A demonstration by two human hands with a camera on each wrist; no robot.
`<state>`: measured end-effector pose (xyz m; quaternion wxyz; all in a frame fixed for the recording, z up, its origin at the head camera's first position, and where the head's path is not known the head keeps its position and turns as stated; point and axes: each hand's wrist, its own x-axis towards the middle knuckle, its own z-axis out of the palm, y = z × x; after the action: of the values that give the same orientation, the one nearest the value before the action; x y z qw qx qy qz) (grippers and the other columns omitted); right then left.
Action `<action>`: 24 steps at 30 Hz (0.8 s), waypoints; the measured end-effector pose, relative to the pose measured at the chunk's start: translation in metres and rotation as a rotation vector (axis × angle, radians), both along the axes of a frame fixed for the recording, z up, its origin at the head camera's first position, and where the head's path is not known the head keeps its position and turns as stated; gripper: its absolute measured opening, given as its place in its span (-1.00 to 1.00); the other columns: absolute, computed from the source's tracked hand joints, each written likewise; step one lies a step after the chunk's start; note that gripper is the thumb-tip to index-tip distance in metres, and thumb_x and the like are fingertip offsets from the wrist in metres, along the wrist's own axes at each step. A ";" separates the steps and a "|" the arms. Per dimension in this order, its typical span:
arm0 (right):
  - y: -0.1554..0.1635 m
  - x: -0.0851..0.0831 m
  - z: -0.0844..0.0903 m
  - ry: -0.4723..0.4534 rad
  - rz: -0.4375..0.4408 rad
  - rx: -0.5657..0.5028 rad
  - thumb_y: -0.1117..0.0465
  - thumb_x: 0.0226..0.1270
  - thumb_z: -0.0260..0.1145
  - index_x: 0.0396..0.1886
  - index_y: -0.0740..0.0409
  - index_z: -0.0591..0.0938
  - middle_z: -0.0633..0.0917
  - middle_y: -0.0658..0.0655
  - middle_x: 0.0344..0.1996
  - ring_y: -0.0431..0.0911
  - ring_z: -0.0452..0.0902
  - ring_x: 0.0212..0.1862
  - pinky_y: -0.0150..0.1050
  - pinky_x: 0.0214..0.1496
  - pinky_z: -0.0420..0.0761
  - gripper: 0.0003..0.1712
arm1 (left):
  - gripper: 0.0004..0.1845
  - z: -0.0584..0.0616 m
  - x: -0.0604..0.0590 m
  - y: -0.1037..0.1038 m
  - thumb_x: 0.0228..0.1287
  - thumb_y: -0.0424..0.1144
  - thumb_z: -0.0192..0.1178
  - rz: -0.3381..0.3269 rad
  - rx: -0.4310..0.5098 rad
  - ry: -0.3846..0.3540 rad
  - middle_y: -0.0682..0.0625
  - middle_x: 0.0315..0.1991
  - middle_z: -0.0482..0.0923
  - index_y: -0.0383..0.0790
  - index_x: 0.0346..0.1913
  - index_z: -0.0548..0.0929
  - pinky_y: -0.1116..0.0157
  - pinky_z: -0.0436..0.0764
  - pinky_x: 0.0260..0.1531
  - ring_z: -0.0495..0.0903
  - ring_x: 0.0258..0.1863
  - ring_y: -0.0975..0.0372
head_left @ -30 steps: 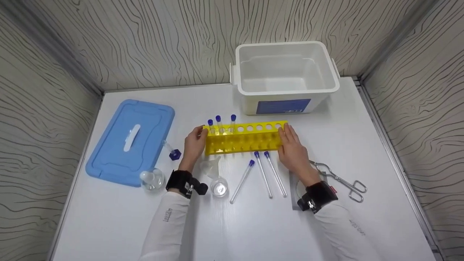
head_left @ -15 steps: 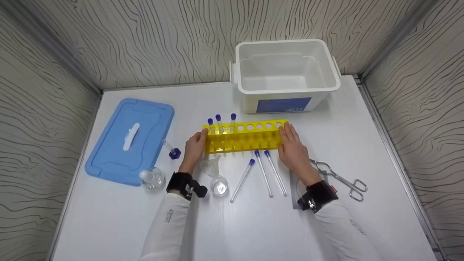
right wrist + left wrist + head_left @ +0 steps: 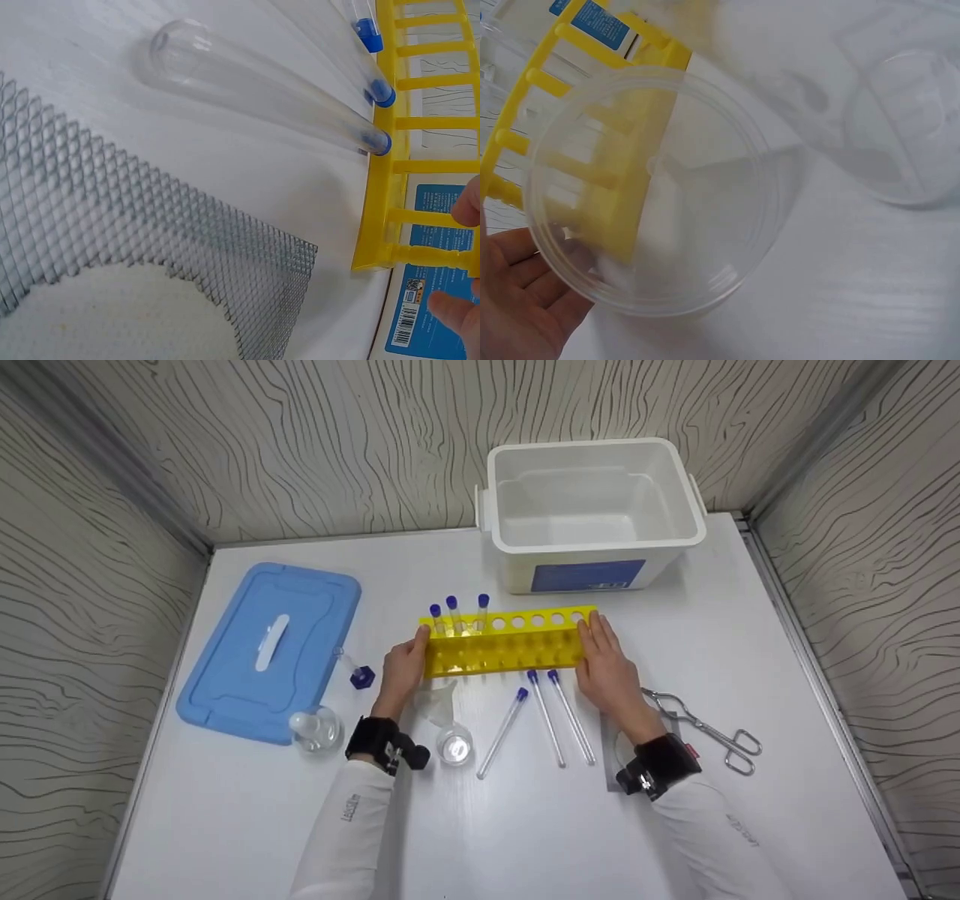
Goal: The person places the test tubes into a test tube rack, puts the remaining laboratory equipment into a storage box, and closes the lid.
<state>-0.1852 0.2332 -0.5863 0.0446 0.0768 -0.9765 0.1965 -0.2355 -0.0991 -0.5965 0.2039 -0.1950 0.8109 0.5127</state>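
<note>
Head view shows us the yellow test-tube rack [image 3: 504, 645] near the middle of the white table [image 3: 750, 607], held at its two ends: the left hand [image 3: 405, 666] wraps its fingers round the left end and the right hand [image 3: 607, 669] lies along the right end with fingers fairly straight, though we cannot tell for sure how firmly that side grips. Three blue-capped tubes [image 3: 454, 615] stand upright in the rack's left holes. Set against the frame from a second ago, we see the rack and both hands a touch farther from us and closer to the white bin [image 3: 592, 555]; nothing else has shifted. Just in front of the rack lie three loose tubes [image 3: 545, 718], their caps almost touching its base, as the right wrist view confirms. Beside the left wrist stand a clear funnel [image 3: 439, 701] and a small glass flask [image 3: 454, 748]. Under the right forearm we see a wire gauze mat [image 3: 112, 225], with metal tongs [image 3: 705, 731] to its right. The blue lid [image 3: 270, 649] lies at the far left.
</note>
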 end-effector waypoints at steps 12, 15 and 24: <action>0.003 -0.001 0.010 -0.135 -0.002 -0.084 0.19 0.45 0.07 0.56 0.23 0.12 -0.03 0.23 0.61 0.15 -0.12 0.62 0.12 0.45 0.36 -0.26 | -0.12 0.001 0.003 -0.002 0.37 0.47 -0.33 -0.024 -0.004 0.000 -0.08 0.51 0.27 -0.08 0.51 0.27 -0.03 0.19 0.52 0.24 0.52 0.01; 0.003 0.000 0.011 -0.147 -0.004 -0.059 0.18 0.46 0.07 0.57 0.21 0.09 -0.06 0.23 0.62 0.15 -0.14 0.63 0.11 0.50 0.29 -0.25 | -0.12 0.001 0.004 -0.004 0.36 0.47 -0.29 -0.036 -0.005 -0.018 -0.05 0.52 0.27 -0.06 0.51 0.27 -0.03 0.19 0.52 0.21 0.54 0.03; 0.004 0.000 0.007 -0.112 0.005 -0.044 0.20 0.45 0.08 0.57 0.21 0.10 -0.03 0.23 0.61 0.14 -0.12 0.63 0.11 0.40 0.42 -0.26 | -0.19 -0.008 0.009 -0.012 0.36 0.41 -0.08 -0.103 -0.036 0.071 -0.10 0.41 0.42 -0.13 0.42 0.41 0.03 0.33 0.47 0.36 0.44 0.04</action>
<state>-0.1850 0.2371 -0.5793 -0.0089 0.0674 -0.9727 0.2220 -0.2264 -0.1111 -0.6042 0.1978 -0.1382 0.8357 0.4934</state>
